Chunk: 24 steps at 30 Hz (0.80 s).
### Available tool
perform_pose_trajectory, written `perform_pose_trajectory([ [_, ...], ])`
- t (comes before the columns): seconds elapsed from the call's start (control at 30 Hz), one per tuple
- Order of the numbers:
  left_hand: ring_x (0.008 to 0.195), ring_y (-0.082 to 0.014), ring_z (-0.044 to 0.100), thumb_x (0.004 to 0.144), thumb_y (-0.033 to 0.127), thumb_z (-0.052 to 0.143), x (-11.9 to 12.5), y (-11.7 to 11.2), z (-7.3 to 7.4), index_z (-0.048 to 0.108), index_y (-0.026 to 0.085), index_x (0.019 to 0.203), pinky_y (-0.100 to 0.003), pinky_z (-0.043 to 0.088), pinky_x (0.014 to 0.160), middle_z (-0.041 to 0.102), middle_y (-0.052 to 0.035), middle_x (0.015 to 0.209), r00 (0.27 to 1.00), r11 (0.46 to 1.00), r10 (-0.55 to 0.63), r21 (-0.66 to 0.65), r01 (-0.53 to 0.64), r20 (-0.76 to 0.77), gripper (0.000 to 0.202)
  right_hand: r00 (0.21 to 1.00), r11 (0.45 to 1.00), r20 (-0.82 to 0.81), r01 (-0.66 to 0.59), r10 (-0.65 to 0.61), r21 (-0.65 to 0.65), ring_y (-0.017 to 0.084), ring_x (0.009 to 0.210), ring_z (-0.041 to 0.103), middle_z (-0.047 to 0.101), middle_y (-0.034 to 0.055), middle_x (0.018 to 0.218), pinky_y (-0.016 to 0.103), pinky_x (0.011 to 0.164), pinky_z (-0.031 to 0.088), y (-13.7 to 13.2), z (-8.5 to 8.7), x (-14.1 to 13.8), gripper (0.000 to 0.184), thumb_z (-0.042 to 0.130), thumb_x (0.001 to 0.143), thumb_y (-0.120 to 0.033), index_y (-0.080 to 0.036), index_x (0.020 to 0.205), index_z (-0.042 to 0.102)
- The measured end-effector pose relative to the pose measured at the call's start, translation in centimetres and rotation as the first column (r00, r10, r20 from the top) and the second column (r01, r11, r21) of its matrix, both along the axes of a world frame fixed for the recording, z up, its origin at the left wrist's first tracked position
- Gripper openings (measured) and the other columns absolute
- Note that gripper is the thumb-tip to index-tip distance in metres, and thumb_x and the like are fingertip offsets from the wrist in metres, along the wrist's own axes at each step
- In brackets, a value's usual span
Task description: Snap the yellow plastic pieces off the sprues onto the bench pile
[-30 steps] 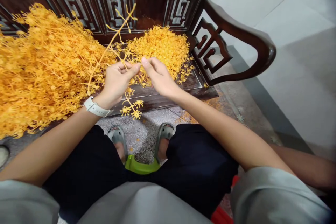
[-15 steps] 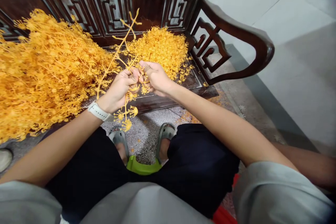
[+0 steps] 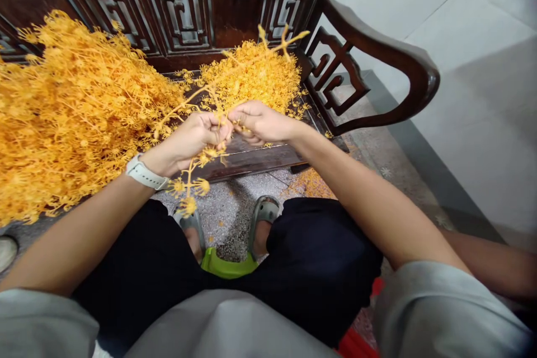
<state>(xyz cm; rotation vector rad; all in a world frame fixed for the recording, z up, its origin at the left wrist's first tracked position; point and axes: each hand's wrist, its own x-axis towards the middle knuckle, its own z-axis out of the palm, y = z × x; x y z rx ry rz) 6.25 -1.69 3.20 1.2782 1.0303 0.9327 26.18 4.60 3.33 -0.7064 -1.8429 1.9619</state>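
A yellow-orange plastic flower stem (image 3: pixel 188 100) with side branches is in my left hand (image 3: pixel 197 137), pinched between thumb and fingers. Its bare forked end stretches up and right over the smaller heap, slightly blurred. Below that hand hangs a sprig with spiky flower heads (image 3: pixel 188 204). My right hand (image 3: pixel 264 122) is closed beside the left fingertips, its thumb and index finger pinching a part of the same stem. What lies inside the right fingers is mostly hidden. A white watch band (image 3: pixel 146 173) circles my left wrist.
A large pile of yellow-orange flower stems (image 3: pixel 79 123) covers the bench's left. A smaller heap of loose pieces (image 3: pixel 255 81) lies behind my hands. The dark carved wooden bench has a curved armrest (image 3: pixel 386 39) at right. Orange bits (image 3: pixel 312 184) litter the floor. Another person's arm (image 3: pixel 495 263) shows at right.
The forked stem has swung from pointing steeply upward to leaning far right. My right hand has shifted a little to the right, and the hanging sprig a little left and down.
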Motion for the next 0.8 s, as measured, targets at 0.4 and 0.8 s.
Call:
perform_pose_trajectory([
  [0.4,0.046,-0.0027,0.023,0.085,0.023,0.085,-0.8,0.5,-0.5,0.073,0.021,0.081,-0.024,0.026,0.039,0.079,-0.0065,0.114,0.951,0.977,0.200,-0.124,-0.174,0.236,0.012,0.728,0.733,0.091,0.676,-0.680,0.074,0.016,0.075,0.059,0.060,0.0038,0.086,0.026,0.064,0.053,4.6,-4.4,3.4,0.040,0.071,0.101,-0.061,-0.022,0.102,0.064],
  [0.8,0.050,-0.0068,0.043,0.083,0.025,0.089,-0.2,0.7,-2.3,0.082,0.022,0.090,-0.021,0.029,0.041,0.079,-0.0077,0.096,0.935,0.953,0.291,-0.143,-0.266,0.201,0.010,0.651,0.640,-0.082,0.758,-0.755,0.128,0.011,0.071,0.063,0.066,0.0042,0.095,0.027,0.068,0.057,3.5,-4.2,2.1,0.007,0.068,0.096,-0.011,-0.019,0.095,0.066],
])
